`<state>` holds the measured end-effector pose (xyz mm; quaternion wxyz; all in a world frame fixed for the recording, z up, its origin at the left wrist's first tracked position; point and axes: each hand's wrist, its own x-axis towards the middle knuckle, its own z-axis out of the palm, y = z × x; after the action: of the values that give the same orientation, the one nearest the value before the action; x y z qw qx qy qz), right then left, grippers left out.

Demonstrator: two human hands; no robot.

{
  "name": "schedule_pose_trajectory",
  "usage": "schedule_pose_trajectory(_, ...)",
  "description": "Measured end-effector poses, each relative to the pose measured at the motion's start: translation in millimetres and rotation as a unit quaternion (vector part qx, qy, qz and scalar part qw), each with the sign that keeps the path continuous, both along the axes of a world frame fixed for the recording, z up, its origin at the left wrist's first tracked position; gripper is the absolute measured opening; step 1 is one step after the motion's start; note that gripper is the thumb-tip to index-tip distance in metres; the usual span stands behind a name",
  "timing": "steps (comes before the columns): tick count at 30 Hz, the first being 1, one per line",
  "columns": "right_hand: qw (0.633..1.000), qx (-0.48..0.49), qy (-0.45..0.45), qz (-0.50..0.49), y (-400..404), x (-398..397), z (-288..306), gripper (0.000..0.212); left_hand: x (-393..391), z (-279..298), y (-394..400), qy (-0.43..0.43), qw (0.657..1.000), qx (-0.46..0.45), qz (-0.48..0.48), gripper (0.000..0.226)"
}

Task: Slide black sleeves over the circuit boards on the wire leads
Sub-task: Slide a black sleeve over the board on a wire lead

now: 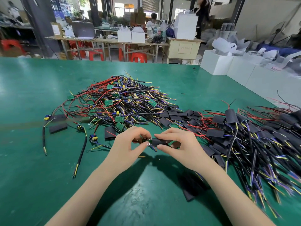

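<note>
Centre of frame, just above the green table [40, 176]: left hand [128, 144] pinches one circuit board [146, 139], right hand [177, 144] grips one black sleeve [160, 141] — sleeve mouth touching the board's end. Two piles: bare boards on leads [117, 101] at upper centre, sleeved ones [254, 137] at right — both too tangled to count. One loose sleeve [58, 128] at left.
</note>
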<state>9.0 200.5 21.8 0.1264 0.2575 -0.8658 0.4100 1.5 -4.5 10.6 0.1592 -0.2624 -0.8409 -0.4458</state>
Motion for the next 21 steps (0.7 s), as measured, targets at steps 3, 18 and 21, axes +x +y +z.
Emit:
schedule_pose_trajectory(3,0.999,0.004,0.041,-0.009,-2.7,0.7,0.7,0.029,-2.2,-0.3,-1.8,-0.074,0.996,0.057,-0.001,0.019)
schedule_pose_trajectory(18,0.999,-0.027,0.018,0.017,-2.7,2.4,4.6,0.030,-4.3,1.1,-5.9,-0.107,0.988,0.097,-0.055,0.020)
schedule_pose_trajectory(21,0.993,0.061,0.099,0.007,-1.7,1.8,5.4,0.035,-5.0,0.2,-6.5,-0.160,0.977,0.124,-0.063,0.020)
